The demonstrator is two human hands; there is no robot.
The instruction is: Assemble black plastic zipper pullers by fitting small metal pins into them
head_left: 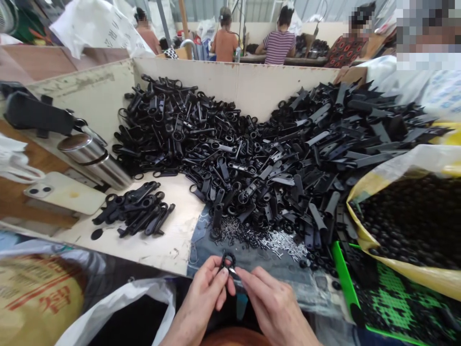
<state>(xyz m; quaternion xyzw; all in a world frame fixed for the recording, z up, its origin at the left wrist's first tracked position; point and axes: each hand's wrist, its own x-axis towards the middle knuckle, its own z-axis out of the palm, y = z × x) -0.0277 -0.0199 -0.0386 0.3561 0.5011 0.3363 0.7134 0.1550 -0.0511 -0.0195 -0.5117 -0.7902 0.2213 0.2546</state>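
Observation:
Near the front edge of the bench, my left hand (211,283) grips a black plastic part with a ring-shaped end (229,258), which points away from me. My right hand (272,293) is pinched at the part's right side, a small silvery piece showing at its fingertips; its exact kind is too small to tell. Just beyond both hands lie a heap of silvery pins (284,242) and a patch of smaller dark and grey pieces (234,228) on a dark cloth (205,247).
Large piles of black plastic parts (173,115) fill the walled bench. A smaller group (140,211) lies left, near a phone (66,192) and a steel flask (97,158). At right are a yellow-edged bag of black pieces (414,221) and a green tray (344,278). People sit behind.

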